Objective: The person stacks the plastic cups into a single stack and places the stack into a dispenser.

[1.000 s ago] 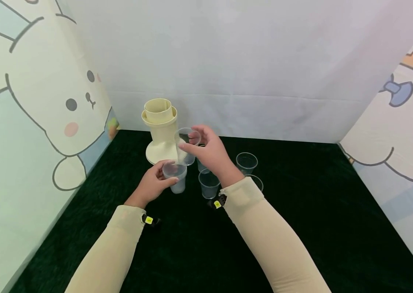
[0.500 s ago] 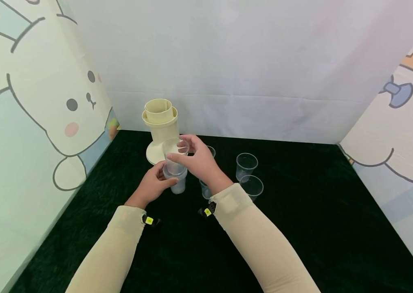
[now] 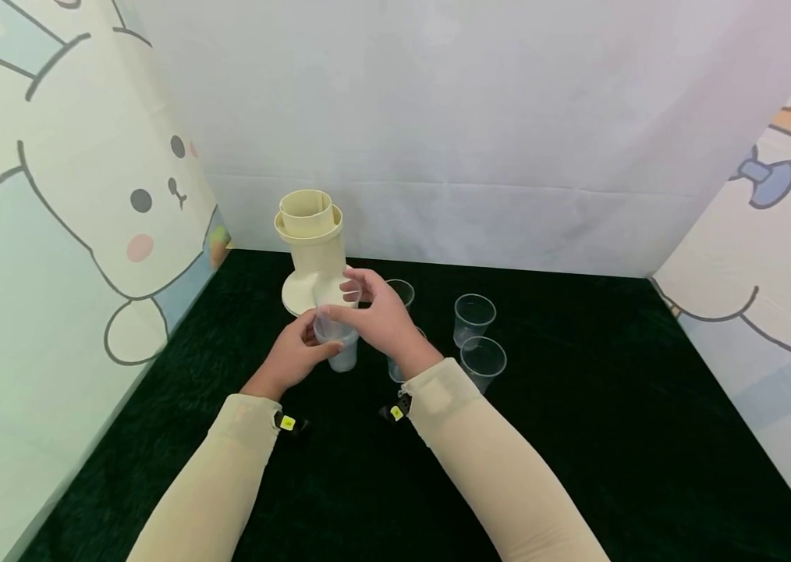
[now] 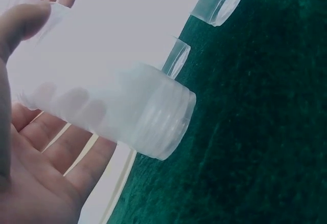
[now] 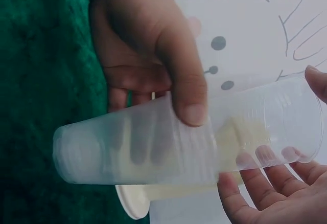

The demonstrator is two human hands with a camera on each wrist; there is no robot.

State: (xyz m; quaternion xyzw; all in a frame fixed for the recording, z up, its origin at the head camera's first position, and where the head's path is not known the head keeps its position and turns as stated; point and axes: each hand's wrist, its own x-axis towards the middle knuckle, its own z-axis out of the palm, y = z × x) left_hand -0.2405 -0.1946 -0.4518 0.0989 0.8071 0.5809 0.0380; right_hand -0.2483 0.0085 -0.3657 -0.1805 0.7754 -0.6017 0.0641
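Note:
My left hand point(image 3: 293, 351) grips a stack of nested clear plastic cups point(image 3: 343, 357), held upright by its upper part. Just above, my right hand point(image 3: 381, 318) pinches another clear plastic cup point(image 3: 328, 293) near its rim, with the thumb in front and the fingers behind. The base of this cup sits inside the mouth of the stack. In the right wrist view, the upper cup point(image 5: 286, 116) and the cloudier stack point(image 5: 148, 150) line up, and closely spaced rims show at the join. In the left wrist view, the bottom of the stack point(image 4: 166, 121) is over the green cloth.
Behind the hands stands a cream tubular holder point(image 3: 314, 254) with a round base. Two clear cups point(image 3: 474, 314) point(image 3: 483, 361) stand right of my right hand. Another cup point(image 3: 404, 292) stands behind it, and one more point(image 3: 395, 371) is partly hidden by it. Dark green cloth point(image 3: 613, 429) covers the table.
My right hand has carried its cup left and down, from beside the stack into the stack's mouth. My left hand and the stack have stayed in place.

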